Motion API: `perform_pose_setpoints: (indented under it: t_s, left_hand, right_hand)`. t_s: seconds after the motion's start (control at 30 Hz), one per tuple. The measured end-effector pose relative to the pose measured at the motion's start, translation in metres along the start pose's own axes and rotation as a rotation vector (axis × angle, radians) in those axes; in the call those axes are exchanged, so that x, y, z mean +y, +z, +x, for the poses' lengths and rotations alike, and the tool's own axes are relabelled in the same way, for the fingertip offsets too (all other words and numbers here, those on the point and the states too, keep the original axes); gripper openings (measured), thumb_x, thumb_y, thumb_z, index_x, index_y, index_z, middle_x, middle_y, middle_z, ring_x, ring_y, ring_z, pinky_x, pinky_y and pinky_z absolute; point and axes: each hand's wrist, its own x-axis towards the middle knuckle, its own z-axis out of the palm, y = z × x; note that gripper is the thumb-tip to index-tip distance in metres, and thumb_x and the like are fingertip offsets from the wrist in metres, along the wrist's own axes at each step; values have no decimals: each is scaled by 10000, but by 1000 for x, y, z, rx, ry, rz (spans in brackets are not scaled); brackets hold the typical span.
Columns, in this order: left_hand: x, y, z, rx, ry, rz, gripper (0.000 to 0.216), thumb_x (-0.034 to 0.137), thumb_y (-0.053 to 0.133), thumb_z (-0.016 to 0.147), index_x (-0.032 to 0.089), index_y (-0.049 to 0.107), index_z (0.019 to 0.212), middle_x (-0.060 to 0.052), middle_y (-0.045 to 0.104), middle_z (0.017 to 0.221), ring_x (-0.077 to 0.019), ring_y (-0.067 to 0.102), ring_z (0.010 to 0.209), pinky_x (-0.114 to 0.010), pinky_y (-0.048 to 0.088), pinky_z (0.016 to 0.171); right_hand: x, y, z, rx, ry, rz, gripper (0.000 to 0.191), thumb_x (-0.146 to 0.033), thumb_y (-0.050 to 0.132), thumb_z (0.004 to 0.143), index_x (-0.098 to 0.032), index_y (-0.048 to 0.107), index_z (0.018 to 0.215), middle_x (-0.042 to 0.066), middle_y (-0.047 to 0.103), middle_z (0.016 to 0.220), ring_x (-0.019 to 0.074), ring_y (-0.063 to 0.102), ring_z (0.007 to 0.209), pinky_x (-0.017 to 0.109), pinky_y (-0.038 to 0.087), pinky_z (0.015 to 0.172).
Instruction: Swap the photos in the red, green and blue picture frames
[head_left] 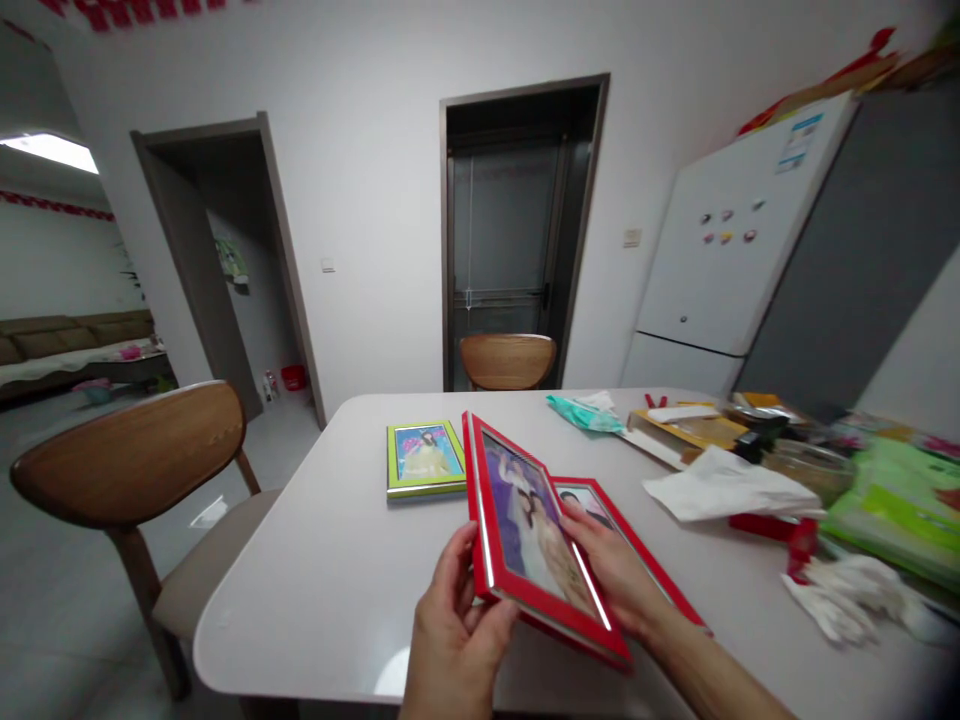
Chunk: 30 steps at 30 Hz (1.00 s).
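Both of my hands hold a red picture frame (536, 540) tilted above the white table (315, 560). It has silver edging and a photo of people in pale dresses behind its front. My left hand (457, 620) grips the lower left side, with the thumb at the bottom edge. On the right side, my right hand (615, 565) is closed round the edge, its thumb over the front. A second red picture frame (645, 550) lies on the table, partly hidden by the held one and my right hand. Farther back sits a yellow-green picture frame (427, 460) with a photo of one person.
At the table's right are a teal packet (589, 413), white paper (731, 485), white gloves (844, 595), a green bag (900, 500) and a yellow box (690, 428). Wooden chairs stand at the left (135, 455) and far side (508, 360). A fridge (720, 250) stands behind.
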Motion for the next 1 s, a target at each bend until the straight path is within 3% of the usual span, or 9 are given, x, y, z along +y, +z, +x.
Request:
perform_pose_setpoints:
  t_s: [0.1,0.23,0.37,0.57,0.7,0.77,0.87,1.0]
  left_hand:
    - [-23,14,17,-18,-46,-62,504,136,554,634,138,399,1113,-114,506,1169,-221,490,1051,-294,429,858]
    - [-65,30,31,-33,-120,23,459,50,474,635,118,430,1087,-101,556,1111,-181,544,981,-257,446,820]
    - [-87,35,34,-37,-108,327,444,49,468,649,125,466,1087,-72,584,1080,-165,536,985,-248,411,852]
    - [-90,21,30,-93,-107,727,477,106,499,650,170,473,1122,-54,551,1131,-189,482,1050,-294,345,911]
    - [-84,-10,31,-13,-161,795,527,151,542,626,116,452,1144,-108,495,1190,-209,430,1103,-318,294,948]
    - [-79,-29,34,63,-161,756,498,158,543,626,105,473,1116,-117,492,1189,-209,420,1109,-318,276,956]
    - [-72,-55,40,155,-172,701,487,170,544,635,78,468,1107,-142,491,1181,-219,424,1105,-330,264,958]
    - [-67,-81,43,240,-217,601,460,173,555,647,77,466,1087,-143,530,1129,-207,487,1043,-307,333,909]
  right_hand:
    - [-15,-44,28,111,-42,-380,406,-300,424,747,-157,465,1125,57,666,829,171,627,684,275,476,599]
    - [-22,-82,53,233,-77,-866,372,-286,437,721,-120,555,1032,79,668,819,190,619,715,256,449,616]
    - [-14,-102,59,310,-88,-1037,332,-260,478,669,-135,610,946,97,667,805,231,603,766,278,421,659]
    - [-7,-106,56,280,-148,-1226,338,-216,449,681,-126,592,974,121,639,900,239,574,826,307,390,744]
    - [-16,-61,51,250,-393,-1323,356,-243,409,741,-112,532,1048,133,556,1063,231,482,986,331,307,877]
    - [-16,-20,51,120,-538,-1344,353,-249,393,766,-107,516,1065,124,537,1085,204,467,997,311,304,886]
    - [-7,50,58,-79,-624,-1343,361,-256,485,723,-158,516,1069,72,533,1091,167,445,1016,252,303,880]
    - [11,121,77,-201,-661,-1368,410,-211,574,646,-165,516,1049,92,541,1029,203,452,973,296,327,819]
